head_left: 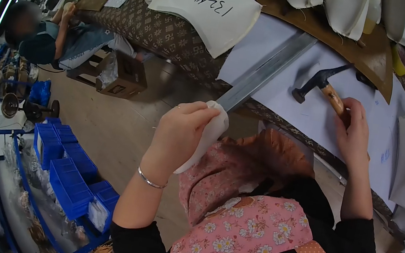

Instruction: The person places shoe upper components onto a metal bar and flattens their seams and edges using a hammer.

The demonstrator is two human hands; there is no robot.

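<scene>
L grip [177, 133] on wht pc [213, 134], R grip [354, 132] round hammer hndl [333, 98]

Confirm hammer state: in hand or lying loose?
In hand. The right hand has its fingers around the hammer's wooden handle. Cannot tell whether the head touches the white paper.

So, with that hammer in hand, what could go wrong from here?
The hammer in the right hand could strike the left hand, whose fingers pinch the white piece at the end of the metal bar. The bar juts past the edge of the table, so a blow there might shift it. The white piece might also slip if that pinch loosens.
</scene>
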